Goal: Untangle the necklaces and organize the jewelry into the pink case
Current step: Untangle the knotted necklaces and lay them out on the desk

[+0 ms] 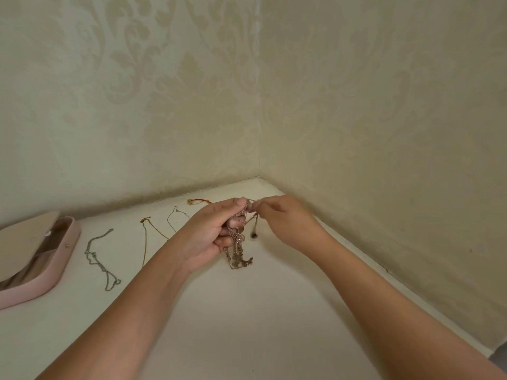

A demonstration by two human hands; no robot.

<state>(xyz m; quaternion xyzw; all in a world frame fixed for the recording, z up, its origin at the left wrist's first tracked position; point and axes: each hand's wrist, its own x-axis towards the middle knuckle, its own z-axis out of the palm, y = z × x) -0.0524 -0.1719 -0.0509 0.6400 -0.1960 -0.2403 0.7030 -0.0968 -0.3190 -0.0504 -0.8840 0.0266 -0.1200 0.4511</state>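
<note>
Left hand (pixel 208 231) grips tangled clump of gold and rose chains (pixel 238 249); right hand (pixel 285 218) pinches one strand above white bench (pixel 247 325).

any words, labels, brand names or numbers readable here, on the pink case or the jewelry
No readable text anywhere in the view.
pink case: plain, no print or logo visible.
wallpaper: leaf pattern only, no letters.
tangled chains held in the left hand: charms too small and blurred to tell any engraving.
</note>
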